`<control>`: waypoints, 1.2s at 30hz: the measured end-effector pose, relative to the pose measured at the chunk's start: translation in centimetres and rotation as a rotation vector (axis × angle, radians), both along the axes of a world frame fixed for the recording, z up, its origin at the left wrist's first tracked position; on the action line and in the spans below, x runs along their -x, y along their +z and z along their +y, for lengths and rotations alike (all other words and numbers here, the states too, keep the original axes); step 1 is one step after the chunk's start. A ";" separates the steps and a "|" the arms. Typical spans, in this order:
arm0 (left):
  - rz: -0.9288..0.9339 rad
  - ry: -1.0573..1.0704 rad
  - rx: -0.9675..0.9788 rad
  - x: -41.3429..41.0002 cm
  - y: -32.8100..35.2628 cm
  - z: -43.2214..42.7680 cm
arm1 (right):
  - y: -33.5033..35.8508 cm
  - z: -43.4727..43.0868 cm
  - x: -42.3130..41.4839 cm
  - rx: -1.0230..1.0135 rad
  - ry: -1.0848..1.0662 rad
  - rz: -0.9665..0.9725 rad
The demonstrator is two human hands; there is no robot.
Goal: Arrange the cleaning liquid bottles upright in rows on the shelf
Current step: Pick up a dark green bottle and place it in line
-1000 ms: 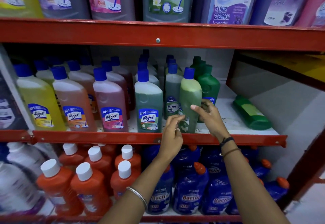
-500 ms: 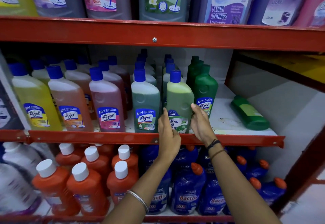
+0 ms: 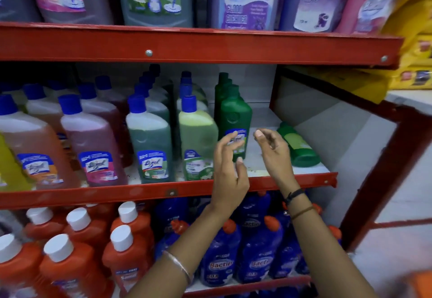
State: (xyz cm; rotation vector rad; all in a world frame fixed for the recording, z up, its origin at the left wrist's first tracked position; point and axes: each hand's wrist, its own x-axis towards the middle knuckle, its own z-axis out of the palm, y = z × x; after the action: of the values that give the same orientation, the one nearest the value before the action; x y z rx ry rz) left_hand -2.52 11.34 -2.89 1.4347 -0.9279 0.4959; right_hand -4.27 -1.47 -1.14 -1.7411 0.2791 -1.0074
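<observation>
Because the bottles on the middle shelf (image 3: pixel 163 190) are full of liquid, each is probably heavy for its size, with stiff, smooth plastic walls that could slip in a loose grip. Leftmost stand the orange bottle (image 3: pixel 30 143) and the pink bottle (image 3: pixel 93 143), translucent, flat-sided and blue-capped, with glossy labels low on the front. Next come the teal bottle (image 3: pixel 149 143) and the pale green bottle (image 3: pixel 197 141), both upright at the shelf's front edge, heading rows that run back. The broad flat body is the likely place to grip; the narrow neck under the cap would serve for a lift.

The left hand (image 3: pixel 230 169) hovers in front of the dark green bottle (image 3: pixel 233 120), fingers half spread and loosely curled, gripping nothing. That bottle is opaque, squarer, and stands upright at the head of its own row. The right hand (image 3: pixel 273 155) hangs just beside it over bare white shelf, fingers likewise apart and empty.

Furthest right, the fallen bottle (image 3: pixel 298 145) lies on its side, bright green, cap pointing to the back. It probably wants a grasp round its middle, then tipping upright.
</observation>
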 end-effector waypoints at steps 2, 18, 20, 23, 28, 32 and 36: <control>0.033 -0.055 -0.023 -0.1 0.8 -3.1 | 0.5 -3.3 1.2 0.023 -0.087 0.026; 0.942 -0.244 -0.545 -3.5 -0.8 -22.5 | -2.8 -20.8 -0.9 -0.035 -0.184 0.758; 0.946 -0.237 -0.511 -3.8 -1.0 -22.7 | -3.2 -20.8 -1.0 -0.064 -0.173 0.693; 0.941 -0.283 -0.446 -3.7 -1.5 -21.8 | -3.7 -19.9 -0.2 -0.143 -0.112 0.512; 0.762 -0.227 -0.308 -2.2 -1.9 -18.9 | -3.5 -16.9 1.7 -0.127 -0.049 0.260; 0.610 -0.238 -0.258 -1.8 -1.9 -15.1 | -2.9 -13.7 3.0 -0.125 0.013 0.143; 0.548 -0.179 -0.183 -2.0 -1.4 -10.8 | -1.4 -9.8 3.1 0.008 0.104 0.112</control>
State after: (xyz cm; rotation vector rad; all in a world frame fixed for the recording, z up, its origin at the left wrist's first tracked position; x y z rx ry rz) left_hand -0.51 0.56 -4.26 1.5252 -0.6568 -0.1226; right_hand -7.41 -11.25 -2.55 -1.8035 0.2528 -0.8389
